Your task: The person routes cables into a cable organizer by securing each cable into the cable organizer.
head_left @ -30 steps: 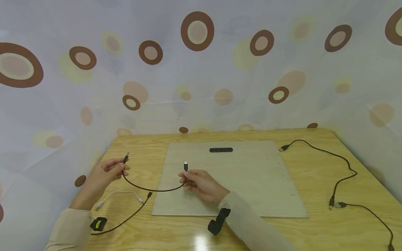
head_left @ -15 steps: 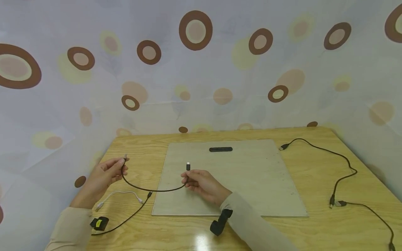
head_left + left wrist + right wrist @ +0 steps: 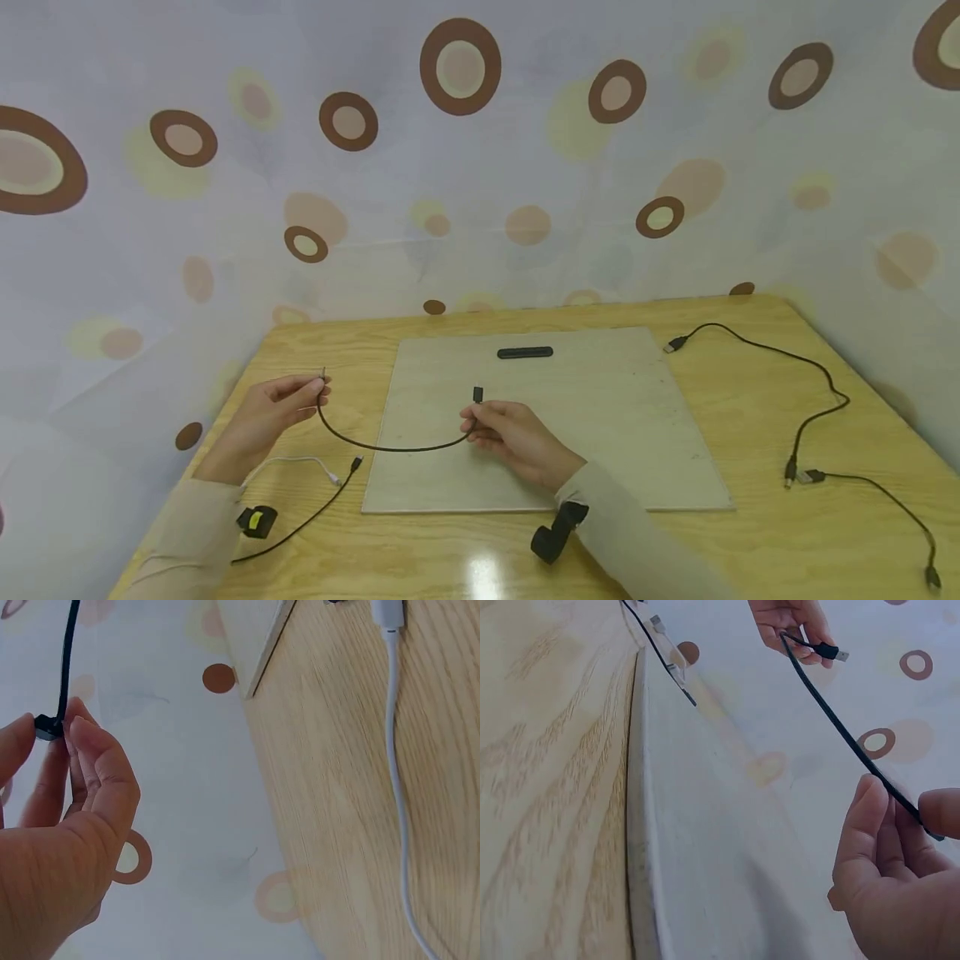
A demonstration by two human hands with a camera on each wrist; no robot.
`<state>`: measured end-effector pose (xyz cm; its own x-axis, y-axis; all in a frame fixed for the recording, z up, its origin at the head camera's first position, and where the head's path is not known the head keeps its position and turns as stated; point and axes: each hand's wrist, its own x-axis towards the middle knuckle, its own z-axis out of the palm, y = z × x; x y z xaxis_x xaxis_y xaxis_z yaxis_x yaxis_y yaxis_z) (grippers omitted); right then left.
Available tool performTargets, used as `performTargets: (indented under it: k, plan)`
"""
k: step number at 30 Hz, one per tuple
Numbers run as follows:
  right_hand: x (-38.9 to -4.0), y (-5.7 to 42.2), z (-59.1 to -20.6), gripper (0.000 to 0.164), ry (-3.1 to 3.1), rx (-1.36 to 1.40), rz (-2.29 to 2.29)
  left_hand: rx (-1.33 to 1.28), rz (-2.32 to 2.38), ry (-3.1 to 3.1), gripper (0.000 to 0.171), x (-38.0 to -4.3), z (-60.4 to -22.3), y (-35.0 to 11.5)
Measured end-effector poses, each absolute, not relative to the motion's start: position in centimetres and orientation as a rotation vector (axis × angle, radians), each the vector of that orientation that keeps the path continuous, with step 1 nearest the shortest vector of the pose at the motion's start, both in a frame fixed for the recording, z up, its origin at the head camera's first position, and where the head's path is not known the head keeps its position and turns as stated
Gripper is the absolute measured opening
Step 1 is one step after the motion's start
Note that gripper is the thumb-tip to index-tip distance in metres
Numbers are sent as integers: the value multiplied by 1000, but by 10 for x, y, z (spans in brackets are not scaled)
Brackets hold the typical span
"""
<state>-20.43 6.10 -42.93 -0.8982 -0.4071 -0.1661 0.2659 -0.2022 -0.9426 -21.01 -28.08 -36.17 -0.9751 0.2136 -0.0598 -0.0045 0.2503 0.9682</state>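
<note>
A black USB cable (image 3: 405,450) hangs in a shallow curve between the two hands, raised over the table. The left hand (image 3: 273,412) pinches one end between thumb and fingers; in the right wrist view its metal-tipped USB plug (image 3: 829,651) sticks out past the fingers. Toward the middle, the right hand (image 3: 521,442) pinches the other end just below a small black plug (image 3: 477,394) that points upward. In the left wrist view, thumb and fingertips hold the black plug housing (image 3: 49,727) with the cord rising from it.
A pale board (image 3: 585,458) lies mid-table, with a black slotted strip (image 3: 525,352) near its far edge. A white cable (image 3: 300,458) and another black cable (image 3: 307,523) lie at the left. Two black cables rest at the right, one long cable (image 3: 810,361) behind a shorter cable (image 3: 892,497).
Both hands have shifted to the right with the cable stretched between them. The plug in the left hand has turned, showing more edge-on in the head view. The grips stay the same.
</note>
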Motion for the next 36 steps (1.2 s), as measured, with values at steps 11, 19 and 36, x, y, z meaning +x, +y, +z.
performTargets:
  k: [11, 19, 36]
  plan:
    - [-192, 91, -426, 36, 1760, -154, -2204, 251, 1703, 2363, 51, -231, -363, -257]
    - [-180, 116, -421, 27, 1778, -95, -2218, 288, 1616, 2384, 53, -243, -361, -237]
    - [-160, 168, -424, 44, 1822, 36, -2284, 297, 1592, 2340, 38, -286, -375, -178]
